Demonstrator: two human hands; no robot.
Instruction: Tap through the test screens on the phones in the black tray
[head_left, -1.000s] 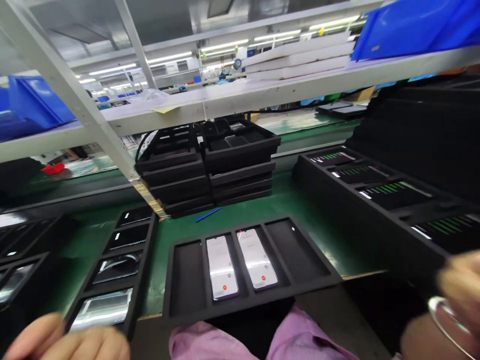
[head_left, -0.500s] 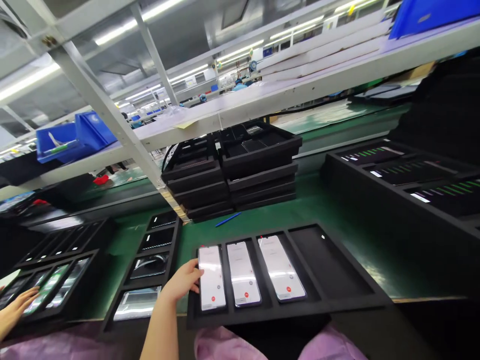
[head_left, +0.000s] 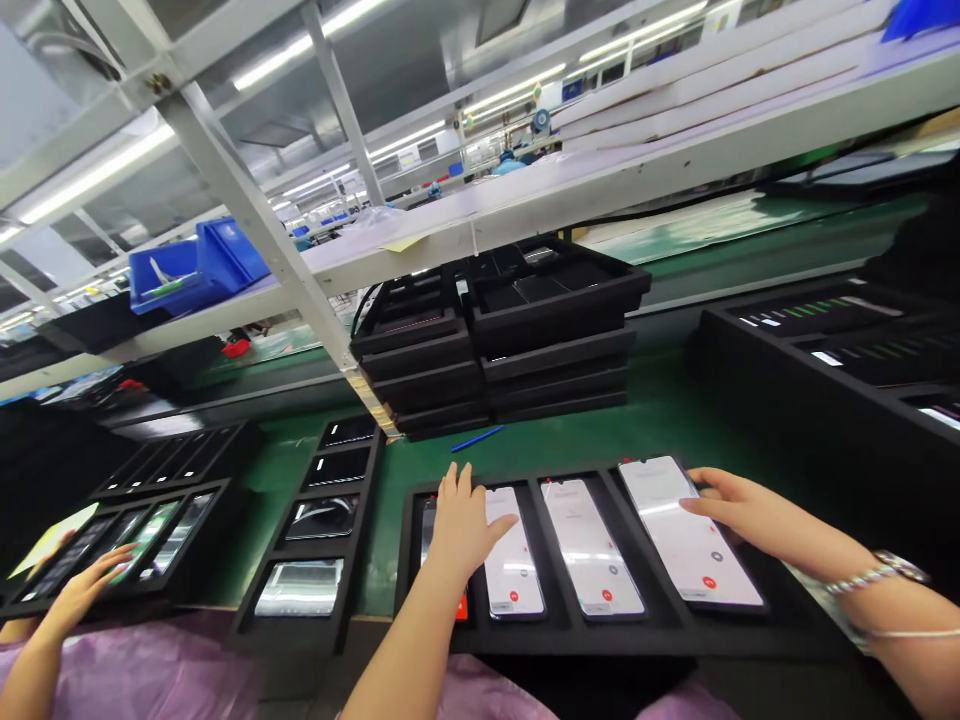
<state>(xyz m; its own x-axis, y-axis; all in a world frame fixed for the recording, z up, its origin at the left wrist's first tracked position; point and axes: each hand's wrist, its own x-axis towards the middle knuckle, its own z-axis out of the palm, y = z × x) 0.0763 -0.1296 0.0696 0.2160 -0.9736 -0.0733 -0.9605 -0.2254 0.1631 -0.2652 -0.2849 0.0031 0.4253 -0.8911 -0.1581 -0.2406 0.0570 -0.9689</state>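
Observation:
A black foam tray (head_left: 600, 640) in front of me holds several smartphones in separate slots. My right hand (head_left: 724, 500) grips the upper right edge of the rightmost phone (head_left: 686, 545), thumb over its white screen; its other fingers are partly hidden. Over the left slots hovers my left hand (head_left: 469, 525), fingers spread, holding nothing. Beneath it, the leftmost phone (head_left: 460, 606) is mostly covered, with a dark and red screen showing. Two phones with white call screens lie between, the left-middle phone (head_left: 517, 560) near my left thumb and the right-middle phone (head_left: 589, 545) untouched.
To the left stands a narrow tray of dark phones (head_left: 328, 517). Beyond it, a co-worker's hand (head_left: 90, 585) touches phones in another tray. Stacked black trays (head_left: 555, 370) stand behind a blue pen (head_left: 477, 438). A tall tray stack (head_left: 739, 400) is at right, under a shelf (head_left: 480, 220).
My right hand has come into view with a phone at the rightmost slot, which was empty. My left hand has left the leftmost phone's edge and opened; that phone's white screen has turned dark and red.

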